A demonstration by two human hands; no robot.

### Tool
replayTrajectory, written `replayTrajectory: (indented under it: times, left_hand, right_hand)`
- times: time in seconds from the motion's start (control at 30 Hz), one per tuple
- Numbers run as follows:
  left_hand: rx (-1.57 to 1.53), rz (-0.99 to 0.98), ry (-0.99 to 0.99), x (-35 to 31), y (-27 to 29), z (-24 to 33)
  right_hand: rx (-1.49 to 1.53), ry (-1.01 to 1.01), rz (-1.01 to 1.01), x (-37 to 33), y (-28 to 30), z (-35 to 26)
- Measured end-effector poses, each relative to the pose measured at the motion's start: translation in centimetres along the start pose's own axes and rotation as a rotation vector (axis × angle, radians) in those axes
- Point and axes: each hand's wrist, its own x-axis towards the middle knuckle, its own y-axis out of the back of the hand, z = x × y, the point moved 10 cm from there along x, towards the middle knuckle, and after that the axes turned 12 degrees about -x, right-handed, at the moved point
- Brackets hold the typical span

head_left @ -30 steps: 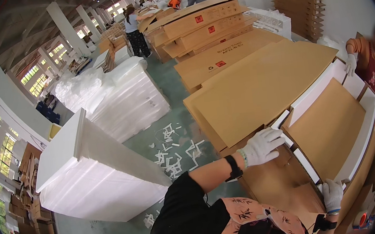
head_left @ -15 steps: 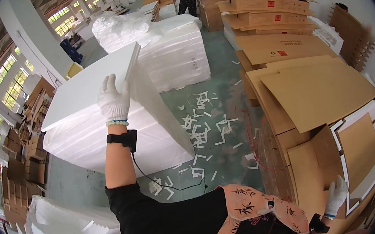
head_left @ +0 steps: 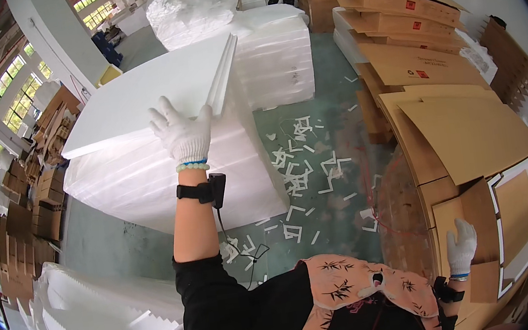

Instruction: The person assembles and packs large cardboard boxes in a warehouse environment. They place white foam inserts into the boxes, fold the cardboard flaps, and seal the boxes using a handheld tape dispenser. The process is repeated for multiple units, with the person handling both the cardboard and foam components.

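Well, the biggest thing before me is the green floor [head_left: 329,74], and on it, at the worker's left, stands a bulky white block in filmy wrap [head_left: 167,183]. Across the aisle, flattened brown cartons [head_left: 427,69] lie piled up, their edges jutting unevenly. Nearer along that side sits an open carton [head_left: 479,198], with a brown panel [head_left: 516,213] in it and white strips [head_left: 525,253] along the panel's edges. Thin white boards [head_left: 132,108] lie on top of the wrapped block, their edges slightly out of line at the right. On the upper one rests the left hand [head_left: 184,132], gloved, near the front edge, fingers spread wide and gripping nothing. The right hand [head_left: 463,247], also gloved, is beside the carton, its fingers stretched out close together around nothing; whether it touches the cardboard I cannot tell. A black device [head_left: 217,189] is strapped to the left wrist. Small white scraps [head_left: 297,181] litter the aisle.
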Motion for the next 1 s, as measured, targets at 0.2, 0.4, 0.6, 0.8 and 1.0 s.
replayTrajectory:
  times: [0.2,0.4,0.6,0.8,1.0]
  left_hand:
    - [-0.921,0.275,0.229,-1.8,4.6,-9.8]
    - [-1.322,0.047,0.566,-0.5,2.9,-15.2]
    - [-0.687,-0.092,0.44,-1.0,8.8,-16.2]
    - [-0.259,-0.115,0.034,-0.8,11.4,-10.8]
    - [-0.488,-0.026,0.229,-0.5,12.2,-15.4]
  right_hand:
    - [0.022,-0.057,-0.061,-1.1,-1.6,0.9]
    - [0.085,-0.02,-0.109,0.0,-2.0,-0.1]
    - [0.048,0.006,-0.155,-1.4,-3.3,0.9]
    - [0.063,0.063,-0.116,0.2,-4.0,1.0]
    - [0.161,0.124,-0.108,2.0,-4.6,-1.4]
